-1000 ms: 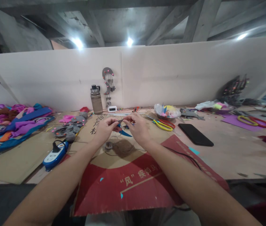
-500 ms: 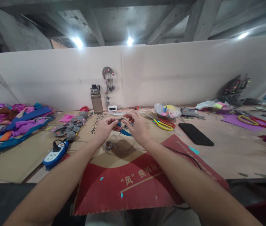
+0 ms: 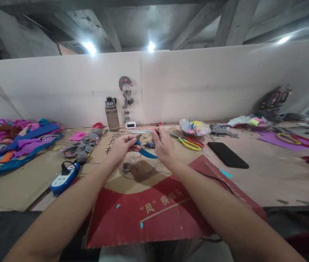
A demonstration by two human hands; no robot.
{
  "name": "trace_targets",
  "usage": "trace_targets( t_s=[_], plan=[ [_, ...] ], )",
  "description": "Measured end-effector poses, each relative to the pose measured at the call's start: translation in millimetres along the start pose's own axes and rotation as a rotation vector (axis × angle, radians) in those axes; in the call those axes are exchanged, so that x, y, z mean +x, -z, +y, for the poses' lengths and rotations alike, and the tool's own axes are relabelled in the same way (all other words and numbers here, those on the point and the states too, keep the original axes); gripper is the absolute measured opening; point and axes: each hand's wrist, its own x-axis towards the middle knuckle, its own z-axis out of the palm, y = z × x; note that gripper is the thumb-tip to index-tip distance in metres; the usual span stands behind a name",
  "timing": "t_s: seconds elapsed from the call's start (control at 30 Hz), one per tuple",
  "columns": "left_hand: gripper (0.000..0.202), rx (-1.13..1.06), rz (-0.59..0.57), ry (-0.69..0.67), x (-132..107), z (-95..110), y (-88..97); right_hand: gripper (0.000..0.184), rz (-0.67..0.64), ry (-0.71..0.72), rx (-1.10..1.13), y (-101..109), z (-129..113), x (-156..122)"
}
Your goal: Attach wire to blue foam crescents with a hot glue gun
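My left hand (image 3: 125, 148) is closed in a pinch on a small grey and blue felt piece (image 3: 138, 140), its pointed grey tip sticking up past the thumb. Just to the right, my right hand (image 3: 163, 145) has its fingers pressed together; whatever they hold is too small to make out. Between the hands a curved blue strip (image 3: 148, 155) shows; I cannot tell whether it joins the held piece. Below them, a small spool (image 3: 126, 167) with loose thin cord lies on the red and tan cardboard (image 3: 132, 225).
Yellow- and red-handled scissors (image 3: 189, 143), a bowl of wrapped bits (image 3: 194, 128) and a black phone (image 3: 227, 155) lie to the right. Leftward are a power strip (image 3: 65, 179), grey felt pieces (image 3: 84, 147) and coloured fabric scraps (image 3: 26, 140). A bottle (image 3: 112, 114) stands behind.
My right hand has moved away from my left, and its fingers have closed together. The left hand stays nearly in place, with more of the felt piece showing.
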Motion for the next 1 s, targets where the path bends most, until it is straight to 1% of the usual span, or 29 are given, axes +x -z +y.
trace_targets(
  t_s=[0.23, 0.37, 0.43, 0.5, 0.53, 0.63, 0.7, 0.83, 1.0],
  plan=[
    [0.022, -0.006, 0.023, -0.019, -1.3, 4.0, -2.2, 0.033, -0.088, 0.065, -0.128, 1.9, -7.2, 2.4],
    [0.022, -0.019, 0.004, -0.021, -3.0, 6.7, -3.7, 0.039, -0.166, 0.062, -0.112, -0.7, -4.8, 3.1],
    [0.020, -0.031, -0.015, -0.002, -3.2, 7.9, -3.8, 0.033, -0.172, 0.054, -0.056, -2.9, -1.7, 3.0],
    [0.019, -0.040, -0.036, 0.030, -3.3, 9.1, -3.3, 0.018, -0.153, 0.066, 0.009, -5.0, 1.3, 3.0],
    [0.019, -0.044, -0.046, 0.046, -3.4, 9.7, -3.0, 0.015, -0.146, 0.078, 0.035, -5.8, 2.4, 3.0],
    [0.021, -0.047, -0.076, 0.080, -3.7, 10.8, -1.8, 0.015, -0.163, 0.113, 0.074, -6.8, 4.0, 3.5],
    [0.022, -0.038, -0.092, 0.084, -4.0, 10.8, -1.1, 0.014, -0.176, 0.126, 0.060, -6.1, 4.1, 3.9],
    [0.023, -0.023, -0.102, 0.084, -4.4, 9.4, -1.2, 0.014, -0.166, 0.169, -0.040, -2.0, 2.5, 4.4],
    [0.024, 0.001, -0.109, 0.098, -4.7, 8.3, -2.2, 0.023, -0.186, 0.222, -0.158, 4.4, -1.9, 3.8]
  ],
)
